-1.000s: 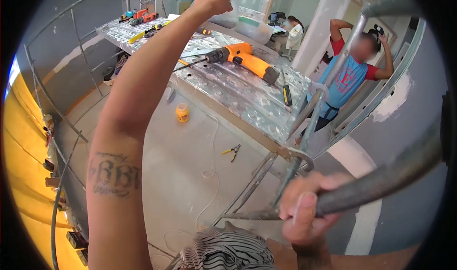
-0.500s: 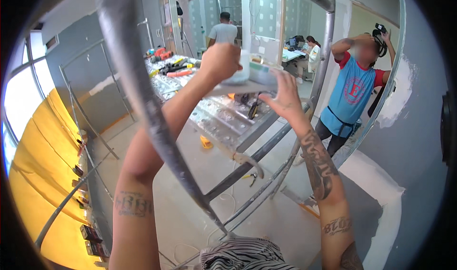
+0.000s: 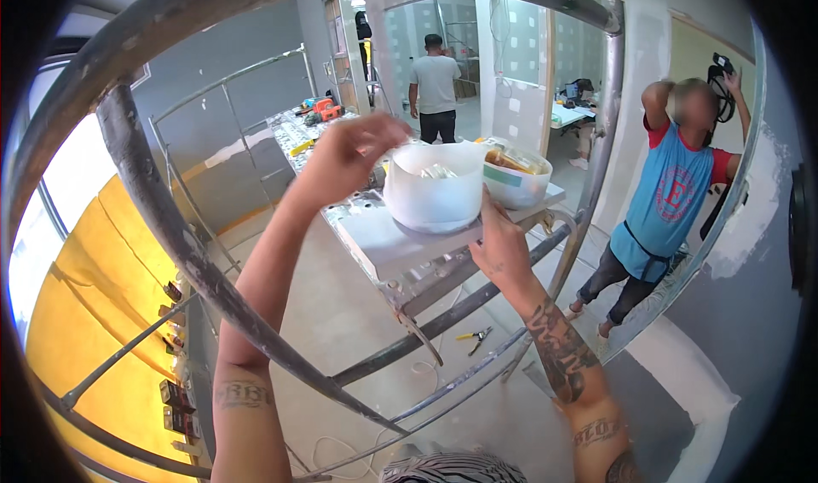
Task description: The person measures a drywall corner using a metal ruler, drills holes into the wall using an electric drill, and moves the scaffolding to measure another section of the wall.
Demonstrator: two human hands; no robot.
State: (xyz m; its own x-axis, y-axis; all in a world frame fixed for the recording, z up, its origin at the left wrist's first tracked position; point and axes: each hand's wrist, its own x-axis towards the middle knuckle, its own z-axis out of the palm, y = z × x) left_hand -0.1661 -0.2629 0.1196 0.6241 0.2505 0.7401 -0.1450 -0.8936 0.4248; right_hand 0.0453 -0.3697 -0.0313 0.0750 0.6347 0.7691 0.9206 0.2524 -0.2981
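A white, translucent, cut-off plastic tub with some pale pieces inside stands on a light board lying across the end of the metal scaffold plank. My left hand, blurred by motion, is raised just left of the tub's rim, fingers stretched and empty. My right hand grips the tub's lower right side, its fingers partly hidden behind the wall. Behind and right of it sits a second clear container holding something amber-brown.
Scaffold tubes curve around me and cross between my arms. Orange tools lie at the plank's far end. Yellow-handled pliers lie on the floor below. A person in a blue shirt stands at right, another in grey farther back.
My left hand has let go of the white tub and opened. My right hand has closed in on the tub's side. The view has shifted, and the board now lies lower in the picture.
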